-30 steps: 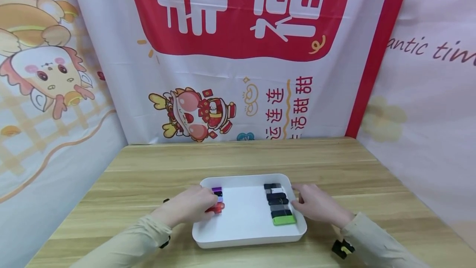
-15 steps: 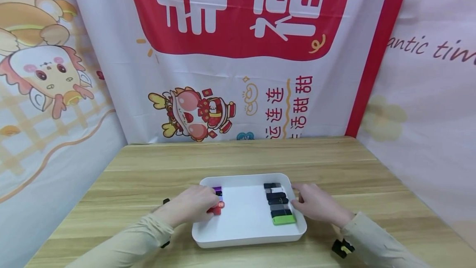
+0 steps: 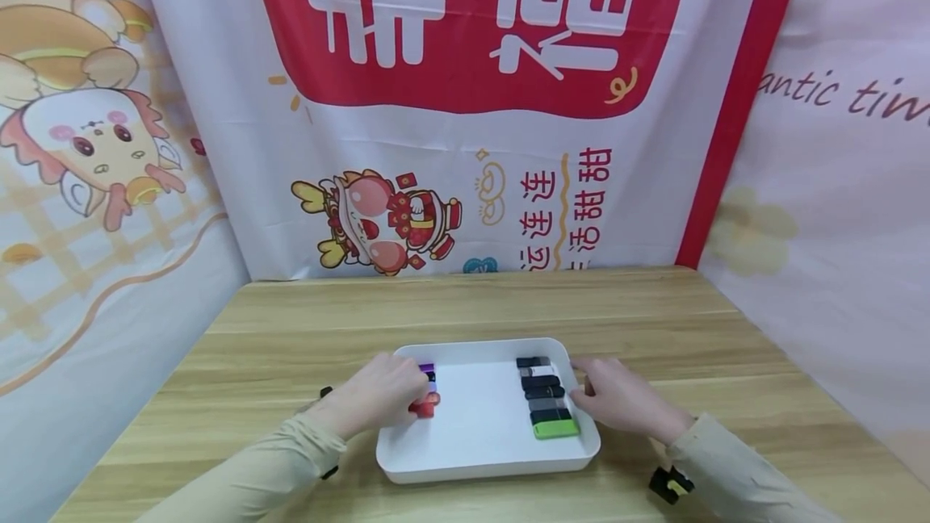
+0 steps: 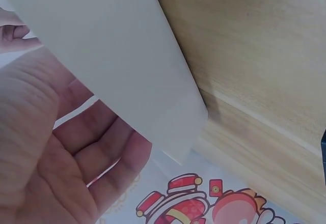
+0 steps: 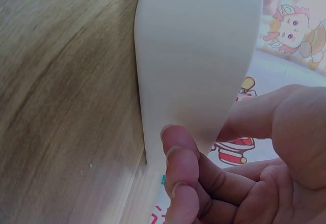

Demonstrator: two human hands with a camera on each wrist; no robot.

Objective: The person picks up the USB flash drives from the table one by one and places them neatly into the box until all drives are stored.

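Note:
A white tray (image 3: 479,458) stands on the table. Along its right side lies a row of small sticks that look like USB sticks, black, white and grey, with a green one (image 3: 555,428) nearest me. My left hand (image 3: 381,395) reaches over the left wall and pinches a red USB stick (image 3: 423,409); its fingertips are partly hidden. Beside it lie a purple stick (image 3: 427,367) and darker and lavender ones, half covered by the hand. With my right hand (image 3: 617,398) I grip the right wall, thumb at the rim and fingers (image 5: 182,168) against the outside.
The wooden table (image 3: 465,309) runs back to a printed cloth (image 3: 465,135). More printed cloths hang at both sides. Each wrist wears a dark strapped device, the right one (image 3: 670,485) with a yellow part.
The red USB stick has shifted and turned slightly under my left fingers, and that hand has moved a little. My right hand and the tray look unchanged.

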